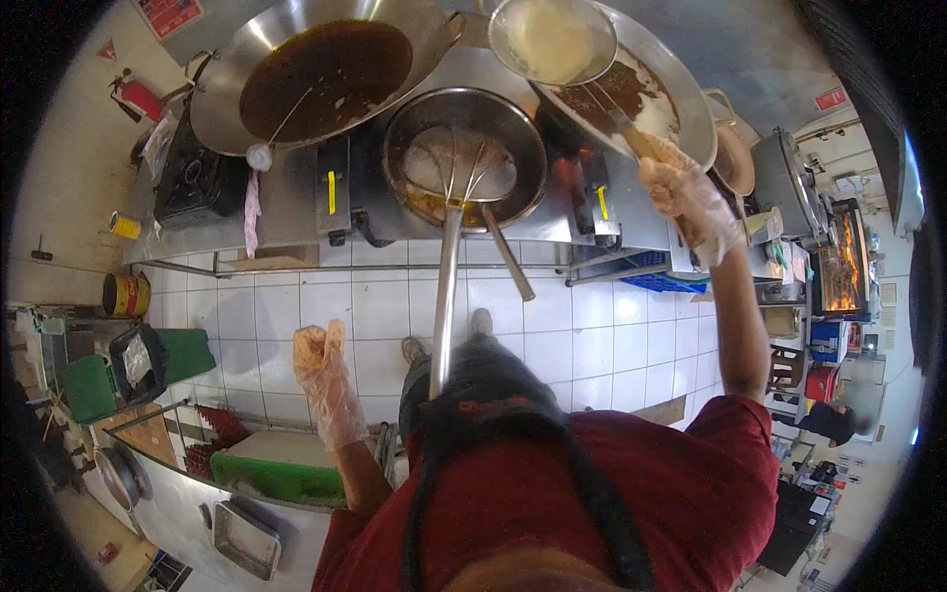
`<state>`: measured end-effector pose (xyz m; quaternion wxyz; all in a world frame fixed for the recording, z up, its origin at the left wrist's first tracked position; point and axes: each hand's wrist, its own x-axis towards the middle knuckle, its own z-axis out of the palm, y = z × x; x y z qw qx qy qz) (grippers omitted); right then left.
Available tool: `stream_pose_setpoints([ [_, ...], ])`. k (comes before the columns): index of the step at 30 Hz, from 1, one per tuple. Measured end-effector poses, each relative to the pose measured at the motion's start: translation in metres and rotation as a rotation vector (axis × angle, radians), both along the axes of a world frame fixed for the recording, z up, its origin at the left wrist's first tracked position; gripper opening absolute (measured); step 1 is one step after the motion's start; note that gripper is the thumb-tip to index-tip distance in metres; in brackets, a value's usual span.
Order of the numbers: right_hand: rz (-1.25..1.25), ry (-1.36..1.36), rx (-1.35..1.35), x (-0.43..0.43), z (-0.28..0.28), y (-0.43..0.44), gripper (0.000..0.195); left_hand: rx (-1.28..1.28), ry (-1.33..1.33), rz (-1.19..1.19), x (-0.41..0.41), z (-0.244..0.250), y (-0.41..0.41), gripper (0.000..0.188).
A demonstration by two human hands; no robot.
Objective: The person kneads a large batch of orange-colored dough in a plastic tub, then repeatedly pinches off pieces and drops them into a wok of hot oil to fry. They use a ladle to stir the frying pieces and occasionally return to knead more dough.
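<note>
My right hand (684, 194), in a clear plastic glove, grips the handle of a wire strainer (553, 41). Pale matter lies in its basket, which is over the right wok (692, 74). Dark oil and white foam show in that wok. My left hand (325, 377), gloved too, hangs over the floor with fingers partly curled and nothing seen in it. Between the hands, a metal pot (538, 159) holds a second strainer (448, 251) and another handled utensil (509, 255). At the left, a wide wok (222, 111) holds dark oil, with a thermometer (259, 157) at its rim.
A steel counter (285, 214) runs under the woks, with a flame glowing beside the pot. Behind on the left are a green-lidded bin (137, 366) and a table with a metal tray (246, 539). A fire extinguisher (139, 98) hangs at left. A person (827, 422) is far right.
</note>
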<state>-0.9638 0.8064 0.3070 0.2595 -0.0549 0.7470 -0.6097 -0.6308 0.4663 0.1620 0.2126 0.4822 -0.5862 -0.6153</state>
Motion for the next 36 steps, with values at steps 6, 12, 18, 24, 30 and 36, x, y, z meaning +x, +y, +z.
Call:
stream_pose_setpoints([
  [6,0.143,1.085,0.493,0.068,-0.104,-0.044,0.06,-0.028,0.031,0.005,0.03,-0.024,-0.018,0.023],
  [12,0.292,0.967,1.2,0.08,-0.239,-0.012,0.071,-0.041,-0.098,-0.097,0.046,-0.012,-0.027,0.021],
  [18,0.241,1.018,1.341,0.067,-0.263,-0.037,0.076,0.038,-0.034,-0.086,0.043,0.005,-0.027,0.017],
  [24,0.211,1.162,1.462,0.074,-0.266,-0.044,0.075,0.009,0.045,-0.121,0.044,-0.006,-0.028,0.021],
  [30,0.321,1.061,1.471,0.074,-0.236,-0.053,0.072,0.091,0.134,-0.096,0.042,-0.009,-0.022,0.021],
  [36,0.242,0.879,0.98,0.074,-0.114,-0.043,0.059,0.051,0.062,-0.161,0.028,-0.009,-0.011,0.023],
])
